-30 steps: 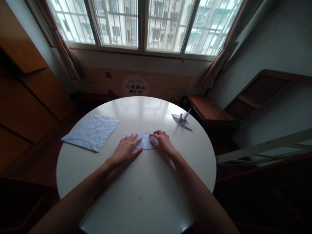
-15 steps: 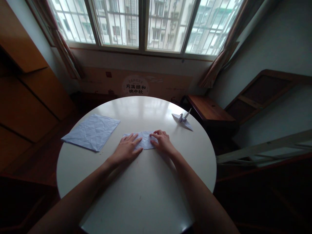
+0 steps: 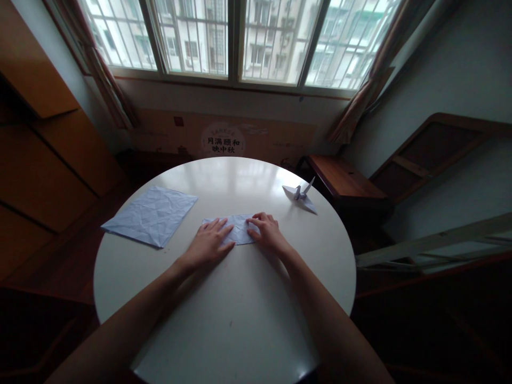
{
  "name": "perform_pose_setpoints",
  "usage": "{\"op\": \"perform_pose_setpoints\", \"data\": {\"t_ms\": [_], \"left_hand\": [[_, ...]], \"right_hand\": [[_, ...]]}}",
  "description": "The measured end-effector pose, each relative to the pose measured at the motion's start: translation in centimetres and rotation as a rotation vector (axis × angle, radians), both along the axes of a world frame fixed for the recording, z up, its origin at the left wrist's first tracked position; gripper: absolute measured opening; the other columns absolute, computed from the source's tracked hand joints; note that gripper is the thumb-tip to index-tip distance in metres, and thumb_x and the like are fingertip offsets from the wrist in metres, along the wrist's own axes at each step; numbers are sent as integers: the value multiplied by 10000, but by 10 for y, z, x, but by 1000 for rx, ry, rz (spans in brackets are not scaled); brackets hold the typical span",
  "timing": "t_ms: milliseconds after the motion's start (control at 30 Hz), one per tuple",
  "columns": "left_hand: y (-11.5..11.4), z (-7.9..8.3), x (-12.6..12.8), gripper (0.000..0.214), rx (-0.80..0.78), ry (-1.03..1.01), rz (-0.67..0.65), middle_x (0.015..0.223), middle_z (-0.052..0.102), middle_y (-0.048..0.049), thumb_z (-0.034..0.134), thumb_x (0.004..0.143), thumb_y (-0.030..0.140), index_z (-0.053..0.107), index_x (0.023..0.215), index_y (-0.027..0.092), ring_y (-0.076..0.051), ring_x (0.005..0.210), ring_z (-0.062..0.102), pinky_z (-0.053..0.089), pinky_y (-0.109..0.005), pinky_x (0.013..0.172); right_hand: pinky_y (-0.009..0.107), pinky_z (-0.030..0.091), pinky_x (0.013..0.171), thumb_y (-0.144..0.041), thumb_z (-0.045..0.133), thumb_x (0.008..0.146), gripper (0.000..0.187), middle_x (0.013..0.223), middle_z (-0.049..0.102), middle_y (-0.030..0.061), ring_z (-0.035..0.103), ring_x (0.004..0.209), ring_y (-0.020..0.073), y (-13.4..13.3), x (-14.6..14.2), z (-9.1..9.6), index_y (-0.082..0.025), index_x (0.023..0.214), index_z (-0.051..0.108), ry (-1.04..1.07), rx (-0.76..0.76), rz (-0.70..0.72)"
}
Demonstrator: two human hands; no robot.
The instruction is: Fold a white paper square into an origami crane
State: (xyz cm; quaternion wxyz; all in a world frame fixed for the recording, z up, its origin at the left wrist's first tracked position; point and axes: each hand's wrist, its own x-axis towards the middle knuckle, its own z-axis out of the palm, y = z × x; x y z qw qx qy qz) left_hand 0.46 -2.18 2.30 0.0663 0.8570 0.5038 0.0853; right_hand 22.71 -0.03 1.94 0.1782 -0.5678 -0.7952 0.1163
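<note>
One left hand [image 3: 206,240] splaying, one right hand [image 3: 269,230] half-curling, both touching one sheet [image 3: 240,230], one paper crane [image 3: 300,197] near right table edge [image 3: 330,213]

My single view looks from my head, forward and down across the round white table [image 3: 232,298], with the window [image 3: 235,42] farther off along the top of the frame. My left hand [image 3: 206,240] and right hand [image 3: 267,232] fall near the centre, their forearms [image 3: 140,309] running up from the bottom edge, nearest the lens.

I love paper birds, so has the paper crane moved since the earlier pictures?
No: against the white table, the paper crane sits in the same spot.
</note>
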Motion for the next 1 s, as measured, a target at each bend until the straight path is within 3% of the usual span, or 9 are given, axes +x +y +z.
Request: {"op": "perform_pose_setpoints", "data": {"t_ms": [267,433,667,1000], "left_hand": [[0,-3,-1,540,11,-1,-5,1497,398,-101,453,916,495,462,1398,252,-298,1397,326,281,-516,1118],[0,1,-1,538,-23,-1,-1,1503,388,-104,469,908,494,476,1386,246,-303,1401,319,263,-535,1123],[2,1,-3,464,-46,-99,-63,1474,432,-104,543,875,494,583,1261,240,-308,1394,331,240,-564,1128],[0,-3,4,548,-80,-116,-172,1506,382,-100,511,906,457,452,1399,224,-295,1422,275,185,-541,1152]], "right_hand": [[412,357,970,-302,605,872,325,1220,568,88,472,1143,252,1,-1,-3,-266,1192,645,24,24,-11],[395,369,958,-255,572,873,263,1130,601,90,511,1087,235,4,-3,-6,-227,1111,683,137,127,-152],[387,372,928,-281,584,863,255,1130,606,83,514,1068,242,4,-2,-7,-245,1089,694,100,59,-159],[388,363,936,-317,585,874,287,1162,594,89,497,1088,247,6,0,-8,-262,1142,672,39,40,-151]]}}
